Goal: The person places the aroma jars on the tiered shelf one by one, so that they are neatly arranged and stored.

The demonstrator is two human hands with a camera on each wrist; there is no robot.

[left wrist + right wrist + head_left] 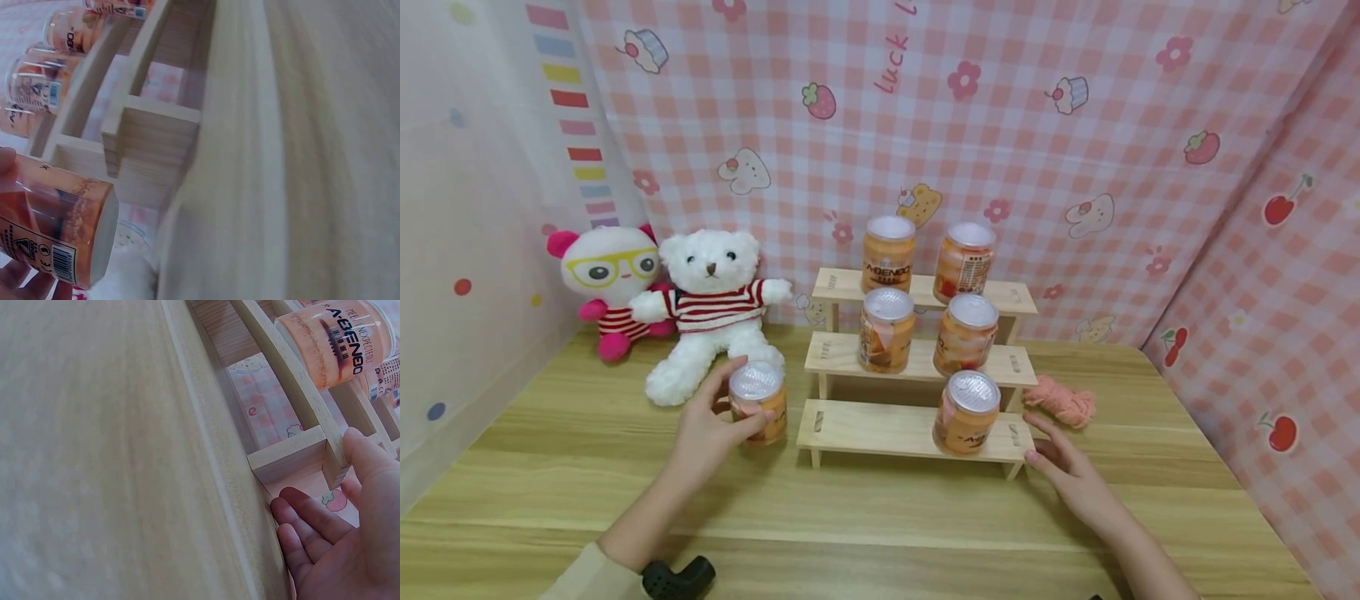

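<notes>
My left hand [706,425] grips an orange-labelled clear can [762,408] with a silver lid, left of a three-step wooden stand [865,429]. Thumb and fingers lie on opposite sides of this can [50,219], its base apart from the table in the left wrist view. At the stand's right end, my right hand [1071,475] touches the lowest step with its thumb [365,450], other fingers loosely extended. One similar can [967,421] stands on the right of the bottom step. Two more are on the middle step, and two on the top step.
A white teddy bear [715,312] in a striped sweater sits behind my left hand, beside a pink-eared plush toy [613,279] with yellow glasses. A pink yarn bundle [1062,402] lies right of the stand. A checked cloth [865,158] hangs behind the wooden table [865,533].
</notes>
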